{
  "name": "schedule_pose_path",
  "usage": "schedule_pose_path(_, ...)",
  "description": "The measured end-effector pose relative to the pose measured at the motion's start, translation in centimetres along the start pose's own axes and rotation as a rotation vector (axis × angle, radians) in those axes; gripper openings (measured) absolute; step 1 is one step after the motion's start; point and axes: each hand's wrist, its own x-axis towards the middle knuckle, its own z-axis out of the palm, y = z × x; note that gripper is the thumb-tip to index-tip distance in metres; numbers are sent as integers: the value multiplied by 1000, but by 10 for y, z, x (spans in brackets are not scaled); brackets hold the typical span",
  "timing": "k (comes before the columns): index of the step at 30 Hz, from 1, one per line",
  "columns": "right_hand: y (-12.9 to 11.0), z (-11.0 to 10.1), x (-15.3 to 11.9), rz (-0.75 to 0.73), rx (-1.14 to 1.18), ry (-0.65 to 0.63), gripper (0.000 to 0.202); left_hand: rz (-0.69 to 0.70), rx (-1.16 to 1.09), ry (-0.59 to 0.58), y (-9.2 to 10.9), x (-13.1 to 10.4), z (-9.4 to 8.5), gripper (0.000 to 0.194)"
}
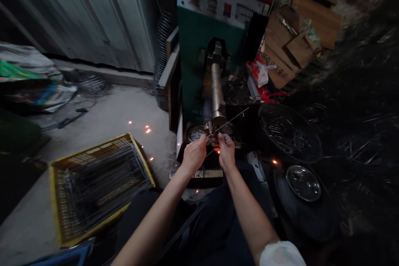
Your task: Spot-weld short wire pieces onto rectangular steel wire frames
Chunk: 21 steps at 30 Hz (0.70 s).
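Apparently light and stiff, the thin metal rod (pixel 234 119) runs aslant by the lower end of the steel arm (pixel 216 87) on the green machine (pixel 195 45); my left grip (pixel 195 153) seems pinched narrow on its near end. Likely smooth, perhaps hot: best held clear of the sparks (pixel 218 151). Whether my right grip (pixel 226 149) holds anything, I cannot tell. Steel arm blocks lifting straight up. Small metal pieces (pixel 197 134) just left; loose wires (pixel 286 135) right; yellow crate (pixel 53 199) farther left.
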Motion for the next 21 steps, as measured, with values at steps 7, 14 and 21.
schedule_pose_path(7,56,-43,-95,159,-410,-374,39,-92,-42,-7,-54,-57,2,25)
schedule_pose_path(14,73,-73,-165,73,-880,-839,21,-607,-33,203,-204,-194,-36,18)
schedule_pose_path(21,19,-98,-130,-270,-1229,-712,26,-1007,-275,515,-294,-266,-13,31)
